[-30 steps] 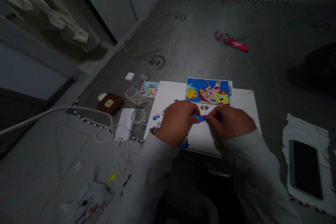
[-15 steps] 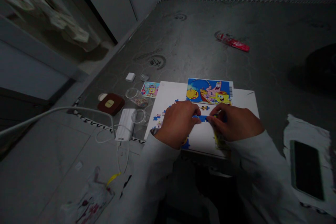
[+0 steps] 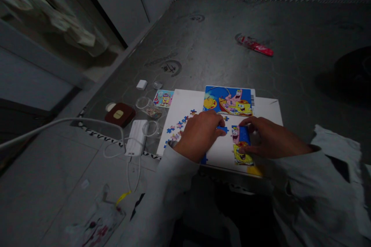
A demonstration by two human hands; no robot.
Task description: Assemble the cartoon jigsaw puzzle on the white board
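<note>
Head view: one blue puzzle strip (image 3: 222,129), small, lying over the middle of a white board (image 3: 222,153), pinched, as far as shows, between the thumb and curled fingers of your left hand (image 3: 199,134); your hand covers its left end. One joined puzzle section (image 3: 237,142), pink and yellow figures on blue, flat on the board's right half, near side; your right hand (image 3: 271,138) stands at its right edge, thumb and fingers parted, thumb over the yellow part; how firmly it presses, you cannot tell. Likely fault: a one-sided push or lift there could buckle the section and spring its seams. Likely fault: too tight a left pinch could bend the strip's tabs. One scatter of loose puzzle pieces (image 3: 171,129), board's left side, just beside your left hand; a sweep of that wrist or its sleeve (image 3: 174,173) could drag them over the left edge. One picture card (image 3: 227,100), far side of the board; a nudge from the knuckles could skew it. One clear cup (image 3: 149,109) holding small bits, left on the surface (image 3: 208,58); a stray elbow could spill it. Dim light throughout: a mismatched tab could pass unnoticed.
</note>
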